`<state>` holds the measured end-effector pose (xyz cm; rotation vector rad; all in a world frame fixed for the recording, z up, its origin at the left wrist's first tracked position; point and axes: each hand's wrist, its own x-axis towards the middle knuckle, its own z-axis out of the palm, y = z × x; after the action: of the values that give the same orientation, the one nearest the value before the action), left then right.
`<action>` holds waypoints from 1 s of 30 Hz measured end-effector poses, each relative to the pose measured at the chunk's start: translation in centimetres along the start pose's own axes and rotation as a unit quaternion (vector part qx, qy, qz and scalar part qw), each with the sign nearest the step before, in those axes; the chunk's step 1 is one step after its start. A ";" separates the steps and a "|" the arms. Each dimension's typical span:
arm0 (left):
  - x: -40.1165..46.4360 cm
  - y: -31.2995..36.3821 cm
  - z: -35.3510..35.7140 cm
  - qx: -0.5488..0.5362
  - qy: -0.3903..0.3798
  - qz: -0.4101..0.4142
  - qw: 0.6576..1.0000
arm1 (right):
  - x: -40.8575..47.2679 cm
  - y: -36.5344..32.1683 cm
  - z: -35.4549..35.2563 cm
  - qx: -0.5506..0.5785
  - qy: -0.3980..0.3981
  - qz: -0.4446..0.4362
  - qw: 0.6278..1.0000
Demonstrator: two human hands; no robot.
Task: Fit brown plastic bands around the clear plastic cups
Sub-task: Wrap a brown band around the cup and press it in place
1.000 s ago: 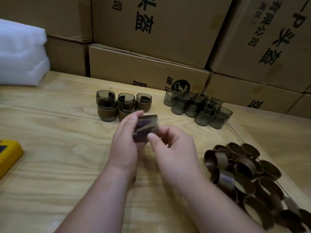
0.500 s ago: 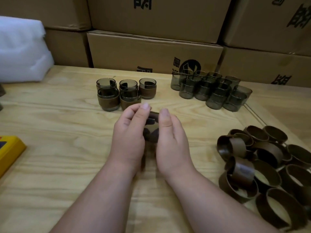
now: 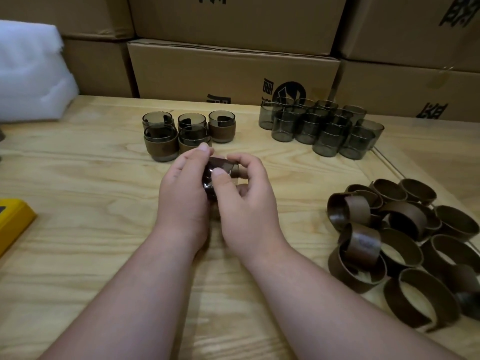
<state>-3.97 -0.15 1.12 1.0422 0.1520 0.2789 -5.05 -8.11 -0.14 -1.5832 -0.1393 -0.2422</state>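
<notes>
Both hands hold one clear smoky cup with a brown band (image 3: 220, 168) on it, above the middle of the wooden table (image 3: 78, 203). My left hand (image 3: 184, 193) grips it from the left, fingers curled over its top. My right hand (image 3: 244, 201) grips it from the right, thumb pressed on its near side. Several banded cups (image 3: 187, 133) stand behind my hands. Bare clear cups (image 3: 322, 128) cluster at the back right. A heap of loose brown bands (image 3: 400, 245) lies at the right.
Stacked cardboard boxes (image 3: 233, 68) wall off the back of the table. White foam sheets (image 3: 31, 74) sit at the back left. A yellow object (image 3: 13, 224) lies at the left edge.
The cup has turned in my hands, and my right thumb has come round onto its near side. The hands sit slightly lower and closer to me than a second ago.
</notes>
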 end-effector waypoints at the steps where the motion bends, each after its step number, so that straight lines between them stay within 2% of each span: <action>1: 0.0 0.1 0.1 -0.008 -0.001 -0.004 1.000 | 0.0 0.1 0.0 -0.002 -0.010 -0.011 1.000; 6: -0.2 0.3 0.2 -0.015 -0.006 -0.008 1.000 | -0.4 0.3 0.2 -0.011 -0.015 -0.053 0.998; 11: 0.1 -0.1 0.0 -0.014 0.021 0.001 1.000 | 0.1 0.2 -0.2 -0.063 0.009 0.016 0.998; 14: 0.1 -0.2 0.0 -0.020 0.018 0.010 1.000 | 0.0 -0.1 -0.1 -0.069 0.008 0.015 0.997; 20: 0.2 -0.3 0.0 -0.012 0.016 0.018 1.000 | 0.4 0.0 -0.2 -0.001 0.006 0.034 0.999; 27: 0.4 -0.3 0.0 -0.021 0.019 -0.005 1.000 | 0.0 0.0 -0.1 0.035 -0.049 -0.006 0.998; 30: 0.4 -0.4 -0.1 -0.019 0.017 0.004 1.000 | 0.0 -0.1 -0.2 0.040 -0.025 0.000 0.999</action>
<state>-3.61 -0.09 0.74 1.0002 0.1714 0.3059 -5.08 -8.28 -0.03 -1.5100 -0.1854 -0.1944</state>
